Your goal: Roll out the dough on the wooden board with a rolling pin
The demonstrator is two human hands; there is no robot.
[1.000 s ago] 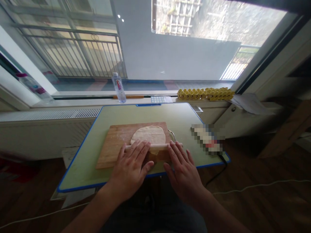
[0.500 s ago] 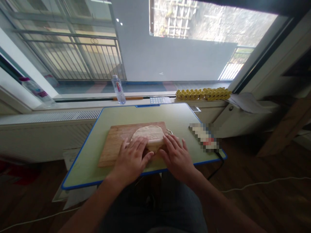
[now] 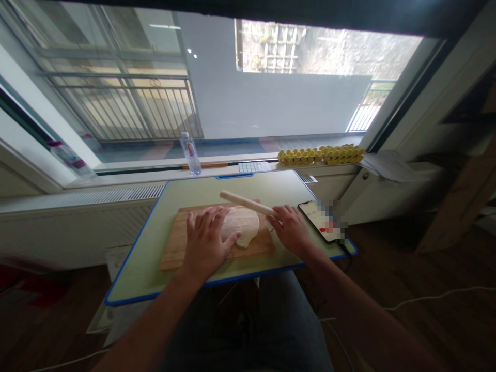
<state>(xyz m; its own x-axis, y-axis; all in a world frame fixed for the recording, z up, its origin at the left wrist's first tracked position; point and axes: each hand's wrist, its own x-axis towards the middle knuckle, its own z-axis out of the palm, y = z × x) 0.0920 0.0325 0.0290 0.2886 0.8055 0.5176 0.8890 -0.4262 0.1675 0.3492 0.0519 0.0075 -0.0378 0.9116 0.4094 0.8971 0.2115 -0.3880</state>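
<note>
A flat, pale sheet of dough lies on the wooden cutting board. My left hand rests on the dough's left side, fingers spread and thumb near its lower edge; it covers part of the sheet. To the right, my right hand grips one end of a wooden rolling pin. The pin is lifted off the dough and slants up to the left, over the back of the board.
A small table with a blue rim carries the board. At its right lies a phone, partly blurred, with a cable. On the windowsill stand a clear bottle and yellow egg-carton-like trays. A radiator is behind.
My right hand has lifted the rolling pin off the dough and swung it right. My left hand has let go of the pin and now lies on the dough.
</note>
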